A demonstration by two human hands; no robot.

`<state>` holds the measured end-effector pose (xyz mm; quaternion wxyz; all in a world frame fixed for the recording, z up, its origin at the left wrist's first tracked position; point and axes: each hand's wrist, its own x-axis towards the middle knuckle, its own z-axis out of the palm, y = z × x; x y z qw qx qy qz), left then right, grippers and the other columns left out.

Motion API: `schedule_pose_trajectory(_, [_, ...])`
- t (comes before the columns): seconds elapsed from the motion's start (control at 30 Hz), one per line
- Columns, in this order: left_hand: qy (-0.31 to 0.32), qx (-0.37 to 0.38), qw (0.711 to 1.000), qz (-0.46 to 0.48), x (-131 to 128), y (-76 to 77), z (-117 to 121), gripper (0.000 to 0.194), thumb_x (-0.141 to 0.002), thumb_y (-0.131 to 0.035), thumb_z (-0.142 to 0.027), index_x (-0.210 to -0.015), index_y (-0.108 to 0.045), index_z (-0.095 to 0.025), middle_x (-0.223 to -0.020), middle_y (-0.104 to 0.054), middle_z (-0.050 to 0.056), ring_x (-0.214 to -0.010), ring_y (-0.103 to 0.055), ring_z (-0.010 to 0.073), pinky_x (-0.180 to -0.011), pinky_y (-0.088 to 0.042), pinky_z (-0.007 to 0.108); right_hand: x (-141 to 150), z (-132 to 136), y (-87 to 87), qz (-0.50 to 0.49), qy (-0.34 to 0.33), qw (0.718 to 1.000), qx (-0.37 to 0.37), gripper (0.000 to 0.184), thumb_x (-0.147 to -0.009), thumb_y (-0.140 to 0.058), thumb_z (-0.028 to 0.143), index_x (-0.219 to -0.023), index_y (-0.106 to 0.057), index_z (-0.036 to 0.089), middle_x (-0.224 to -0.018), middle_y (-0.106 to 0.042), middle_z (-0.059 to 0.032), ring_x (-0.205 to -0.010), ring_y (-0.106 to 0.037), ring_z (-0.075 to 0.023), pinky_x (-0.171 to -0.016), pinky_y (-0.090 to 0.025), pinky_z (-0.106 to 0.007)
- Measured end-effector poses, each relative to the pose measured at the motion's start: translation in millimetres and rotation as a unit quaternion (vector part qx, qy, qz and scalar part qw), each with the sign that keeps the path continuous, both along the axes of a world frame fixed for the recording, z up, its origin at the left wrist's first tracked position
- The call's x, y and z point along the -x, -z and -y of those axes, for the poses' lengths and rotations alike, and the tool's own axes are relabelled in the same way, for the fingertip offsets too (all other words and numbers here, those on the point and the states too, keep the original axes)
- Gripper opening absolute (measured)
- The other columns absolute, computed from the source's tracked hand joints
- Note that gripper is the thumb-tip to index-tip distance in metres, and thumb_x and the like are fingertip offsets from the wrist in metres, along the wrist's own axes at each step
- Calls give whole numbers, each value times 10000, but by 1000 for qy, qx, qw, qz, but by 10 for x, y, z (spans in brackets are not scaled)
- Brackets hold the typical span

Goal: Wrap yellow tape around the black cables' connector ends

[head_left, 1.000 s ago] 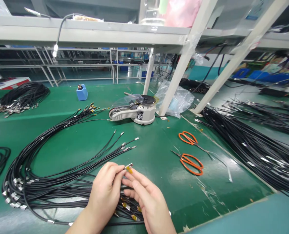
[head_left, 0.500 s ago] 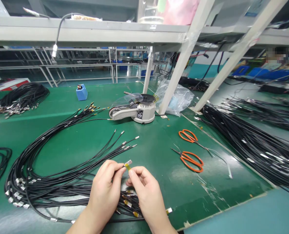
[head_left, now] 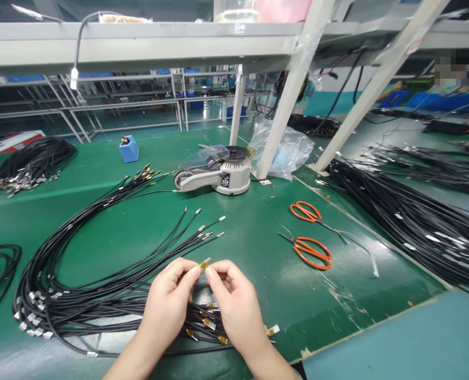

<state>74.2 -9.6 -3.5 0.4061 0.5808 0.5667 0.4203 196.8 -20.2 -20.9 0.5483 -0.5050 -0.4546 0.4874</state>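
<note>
My left hand (head_left: 170, 295) is closed in a pinch on the end of a black cable, just behind its small metal connector (head_left: 207, 260). Amber tape (head_left: 203, 266) sticks out from that connector, and my right hand (head_left: 236, 303) pinches the tape's free end between thumb and forefinger. Below and between my hands lie several cable ends with taped connectors (head_left: 209, 323). A looped bundle of black cables (head_left: 79, 311) spreads to the left, its bare metal tips (head_left: 202, 229) pointing right beyond my hands.
A tape dispenser (head_left: 234, 177) stands at the back middle. Two orange-handled scissors (head_left: 313, 253) lie on the right. Thick cable bundles (head_left: 400, 227) cover the far right; another cable pile (head_left: 32, 161) and a blue holder (head_left: 128, 150) sit at the back left. White posts (head_left: 293, 100) carry a shelf.
My right hand has gone from loose, partly spread fingers to a pinch on the tape. The connector has turned so that it shows thin and edge-on. The view has shifted slightly.
</note>
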Motion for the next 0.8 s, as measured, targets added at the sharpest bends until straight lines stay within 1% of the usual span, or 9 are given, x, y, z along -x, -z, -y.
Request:
schedule_pose_trajectory(0.07, [5,34,999,38,5,9,-8,280,-790,-564,-408,-649,-593,-168,-540,-477,-47,-479,-452,96,-485,-369,218,-1,-5,-6,1,-2,1000,3,167,-816,-607,341,-771,-626,181,-812,-675,-50,-755,-609,-191,-710,-475,-295])
schedule_pose_trajectory(0.17, [16,65,994,81,13,37,-21,293,-770,-582,-424,-644,-578,-159,-560,-492,-44,-477,-452,89,-484,-377,218,2,-13,9,-1,-3,1000,-3,185,-816,-607,361,-757,-623,187,-794,-673,-42,-744,-618,-188,-711,-482,-296])
schedule_pose_trajectory(0.3, [13,86,989,118,11,54,-44,294,-745,-612,-430,-663,-594,-149,-568,-514,-38,-480,-459,86,-487,-387,218,7,-17,29,-3,-7,1000,-10,182,-825,-599,354,-757,-622,187,-778,-674,-37,-720,-619,-180,-693,-483,-286])
schedule_pose_trajectory(0.47, [14,104,979,174,0,10,-56,304,-689,-674,-429,-623,-593,-143,-556,-524,-32,-481,-464,87,-484,-398,218,1,-20,-8,13,-10,1000,-12,152,-834,-585,311,-763,-608,179,-784,-670,-46,-728,-619,-182,-677,-484,-284])
schedule_pose_trajectory(0.63, [54,134,960,241,23,11,-59,280,-691,-700,-393,-634,-610,-134,-525,-521,-34,-465,-448,73,-472,-380,195,-7,-31,-23,26,-13,999,-42,141,-836,-578,280,-737,-604,183,-776,-654,-38,-713,-607,-174,-658,-476,-276])
schedule_pose_trajectory(0.8, [99,172,935,294,77,25,-98,281,-706,-705,-374,-627,-611,-121,-472,-473,-46,-419,-379,50,-427,-332,173,-20,-34,20,33,-21,996,-76,131,-846,-568,256,-739,-601,189,-773,-619,-21,-723,-585,-160,-678,-464,-266])
